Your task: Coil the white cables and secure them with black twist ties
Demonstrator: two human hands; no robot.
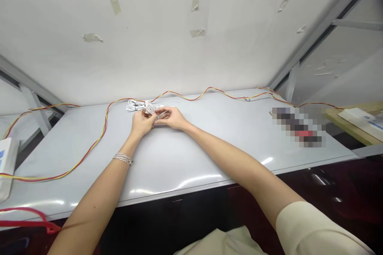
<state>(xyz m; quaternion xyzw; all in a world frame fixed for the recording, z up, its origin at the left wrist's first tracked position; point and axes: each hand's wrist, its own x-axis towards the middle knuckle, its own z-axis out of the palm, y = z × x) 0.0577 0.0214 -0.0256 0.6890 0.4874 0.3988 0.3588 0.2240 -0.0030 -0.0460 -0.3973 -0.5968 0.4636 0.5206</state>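
Observation:
My left hand (143, 122) is closed around a bundle of white cable (150, 107), whose loops stick up above the fingers. Meeting it from the right, my right hand (171, 118) has its thumb and fingertips bent together at the lower end of the same bundle. What lies between those fingertips is too small to make out. Just behind my left hand, another coiled white cable (131, 106) with a dark tie around its middle rests on the light grey shelf (179, 155).
A red and yellow twisted wire (105, 121) snakes across the shelf and along the wall. A blurred-out item (296, 127) lies at right. White boxes (7, 163) stand at left, red straps (26, 223) below them. Metal posts (290, 81) flank the shelf.

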